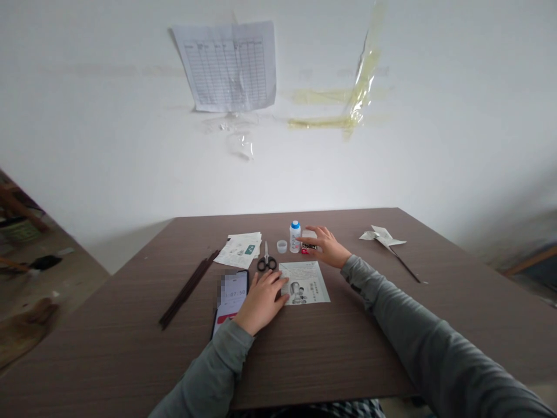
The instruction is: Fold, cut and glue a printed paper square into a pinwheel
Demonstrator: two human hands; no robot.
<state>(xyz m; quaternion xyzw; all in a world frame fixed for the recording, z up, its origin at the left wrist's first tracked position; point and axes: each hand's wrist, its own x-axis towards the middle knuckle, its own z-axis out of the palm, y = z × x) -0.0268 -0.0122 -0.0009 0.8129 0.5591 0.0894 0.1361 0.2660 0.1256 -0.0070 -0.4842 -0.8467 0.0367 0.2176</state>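
Note:
My left hand point(261, 302) lies flat on the table, its fingertips on the edge of a printed sheet with a photo point(304, 283) and beside a smartphone point(230, 299). My right hand point(326, 247) rests with spread fingers on a small white-and-red package point(308, 241), which it partly hides. To the left of that package stand a white bottle with a blue cap point(295, 235) and a small clear cup point(282, 246). Black-handled scissors point(266, 262) lie between my hands, next to a small stack of printed papers point(239, 251).
The brown wood-grain table point(331, 360) stands against a white wall. Long dark sticks point(187, 288) lie at its left, and a paper pinwheel on a dark stick point(383, 237) lies at its right. A gridded paper sheet point(228, 67) is taped to the wall.

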